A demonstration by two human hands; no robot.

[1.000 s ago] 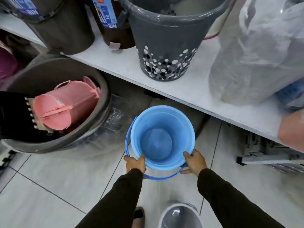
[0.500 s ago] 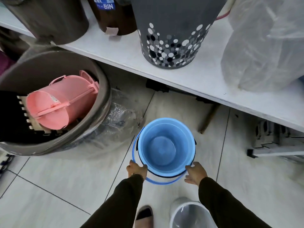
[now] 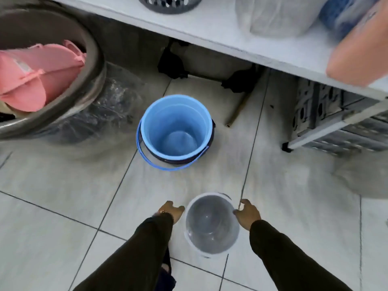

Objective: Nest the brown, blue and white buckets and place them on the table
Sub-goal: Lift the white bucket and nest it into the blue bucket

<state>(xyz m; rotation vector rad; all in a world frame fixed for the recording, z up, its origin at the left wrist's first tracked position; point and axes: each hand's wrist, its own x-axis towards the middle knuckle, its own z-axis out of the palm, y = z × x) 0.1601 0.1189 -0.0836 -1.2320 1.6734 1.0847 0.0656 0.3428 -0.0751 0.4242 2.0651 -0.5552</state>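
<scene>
Hands flank the empty white translucent plastic bucket point(image 3: 212, 224) on the tiled floor point(image 3: 63, 206): left hand point(image 3: 171, 211) at nine o'clock, right hand point(image 3: 247, 213) at three, both open, grasping nothing. Beyond, at twelve, the empty blue plastic bucket point(image 3: 176, 128) sits inside a dark bucket point(image 3: 212, 133).

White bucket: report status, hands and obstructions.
Left hand and right hand open, flanking white bucket, not gripping. Blue bucket nested in a dark one, on floor. Nothing in the way.
</scene>
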